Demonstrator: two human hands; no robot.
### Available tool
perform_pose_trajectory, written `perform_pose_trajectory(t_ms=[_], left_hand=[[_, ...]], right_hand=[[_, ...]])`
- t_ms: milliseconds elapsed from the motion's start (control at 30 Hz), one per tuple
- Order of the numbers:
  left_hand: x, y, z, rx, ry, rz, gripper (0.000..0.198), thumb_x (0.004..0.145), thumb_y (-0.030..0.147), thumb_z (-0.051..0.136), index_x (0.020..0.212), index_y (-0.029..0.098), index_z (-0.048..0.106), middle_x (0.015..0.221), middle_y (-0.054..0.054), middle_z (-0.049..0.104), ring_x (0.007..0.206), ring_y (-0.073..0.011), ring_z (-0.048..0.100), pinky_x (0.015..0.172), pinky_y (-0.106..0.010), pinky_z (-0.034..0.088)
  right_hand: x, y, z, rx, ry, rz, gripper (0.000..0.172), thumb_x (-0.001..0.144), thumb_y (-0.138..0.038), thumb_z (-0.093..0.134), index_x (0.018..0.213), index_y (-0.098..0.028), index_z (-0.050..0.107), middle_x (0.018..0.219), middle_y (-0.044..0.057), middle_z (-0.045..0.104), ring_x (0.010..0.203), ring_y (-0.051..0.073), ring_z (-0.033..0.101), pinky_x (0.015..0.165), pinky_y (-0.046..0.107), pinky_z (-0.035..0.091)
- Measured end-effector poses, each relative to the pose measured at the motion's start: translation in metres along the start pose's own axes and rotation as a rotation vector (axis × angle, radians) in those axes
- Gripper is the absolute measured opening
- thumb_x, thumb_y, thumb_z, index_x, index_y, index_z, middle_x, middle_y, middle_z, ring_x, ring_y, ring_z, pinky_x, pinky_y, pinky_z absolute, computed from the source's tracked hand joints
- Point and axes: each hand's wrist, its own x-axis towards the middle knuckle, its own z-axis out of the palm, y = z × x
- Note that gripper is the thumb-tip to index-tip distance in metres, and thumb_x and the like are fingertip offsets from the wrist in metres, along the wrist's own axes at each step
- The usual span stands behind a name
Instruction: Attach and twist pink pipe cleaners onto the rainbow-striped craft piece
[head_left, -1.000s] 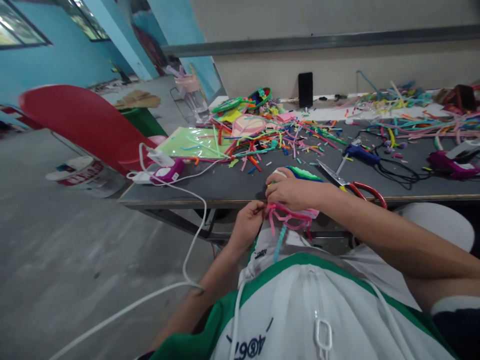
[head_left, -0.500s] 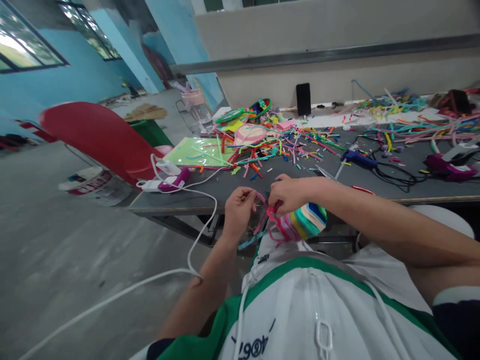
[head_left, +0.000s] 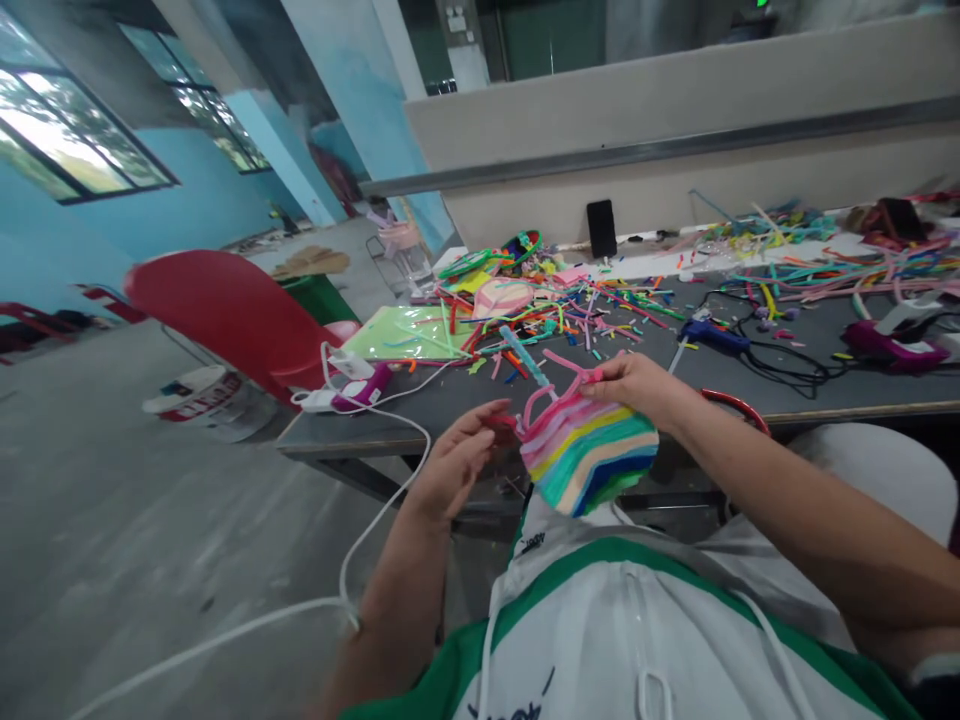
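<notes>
A striped piece (head_left: 592,450) in pink, yellow, teal, cream and blue hangs over my lap at the table's front edge. Pink stems curl up from its top, and a light blue stem (head_left: 525,357) rises behind them. My right hand (head_left: 634,388) pinches its upper right corner between thumb and fingers. At its upper left corner, my left hand (head_left: 461,455) has its fingers partly spread, the fingertips by a red-pink end; whether they grip it is unclear.
The grey table (head_left: 420,400) bears scattered coloured stem pieces, a green sheet (head_left: 405,335), a blue glue gun (head_left: 716,335) and purple power strips. A black phone (head_left: 601,228) leans at the back. A white cable (head_left: 352,545) crosses my left forearm; a red chair (head_left: 217,310) stands left.
The striped piece has turned so its broad face shows. My right hand has moved right to its corner, and my left hand has lowered slightly and loosened its pinch. The whole view has shifted.
</notes>
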Motion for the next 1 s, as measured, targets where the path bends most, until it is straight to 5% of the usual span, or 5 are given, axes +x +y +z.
perform_pose_trajectory(t_ms=[167, 267, 367, 633, 1000], left_hand=[[-0.008, 0.016, 0.016, 0.401, 0.111, 0.127, 0.053, 0.070, 0.034, 0.074, 0.119, 0.021, 0.061, 0.125, -0.010, 0.057, 0.114, -0.0259, 0.054, 0.097, -0.037, 0.043], [-0.009, 0.021, 0.030, 0.229, 0.250, 0.162, 0.071, 0.071, 0.031, 0.074, 0.135, 0.027, 0.042, 0.121, -0.007, 0.057, 0.103, -0.0205, 0.061, 0.091, -0.036, 0.048], [-0.017, 0.016, 0.047, -0.046, 0.192, 0.027, 0.078, 0.071, 0.027, 0.074, 0.137, 0.031, 0.032, 0.108, -0.004, 0.061, 0.088, -0.0165, 0.065, 0.077, -0.030, 0.052], [-0.015, -0.008, 0.064, -0.299, 0.077, -0.315, 0.035, 0.063, 0.022, 0.081, 0.093, 0.011, 0.066, 0.081, -0.006, 0.070, 0.070, -0.0152, 0.066, 0.068, -0.026, 0.053], [-0.018, -0.017, 0.079, -0.200, 0.246, -0.237, 0.021, 0.074, 0.036, 0.067, 0.078, 0.016, 0.072, 0.074, -0.006, 0.072, 0.073, -0.0225, 0.067, 0.066, -0.031, 0.053]], right_hand=[[-0.025, 0.017, 0.003, 0.289, 0.095, 0.124, 0.031, 0.050, -0.033, 0.085, 0.074, -0.016, 0.074, 0.061, 0.002, 0.069, 0.054, 0.015, 0.062, 0.056, 0.028, 0.050], [-0.035, 0.024, 0.002, 0.372, 0.148, 0.120, 0.030, 0.049, -0.030, 0.086, 0.071, -0.015, 0.073, 0.060, 0.002, 0.069, 0.053, 0.015, 0.062, 0.054, 0.026, 0.051], [-0.042, 0.028, 0.003, 0.429, 0.177, 0.113, 0.029, 0.048, -0.028, 0.086, 0.070, -0.017, 0.072, 0.062, 0.002, 0.070, 0.054, 0.016, 0.064, 0.055, 0.028, 0.052], [-0.052, 0.036, 0.018, 0.340, 0.225, 0.091, 0.028, 0.050, -0.036, 0.083, 0.068, -0.017, 0.072, 0.059, 0.001, 0.066, 0.058, 0.018, 0.062, 0.060, 0.031, 0.049], [-0.058, 0.049, 0.036, 0.189, 0.290, 0.065, 0.030, 0.058, -0.043, 0.075, 0.071, -0.016, 0.071, 0.062, 0.002, 0.065, 0.063, 0.019, 0.059, 0.061, 0.031, 0.045]])
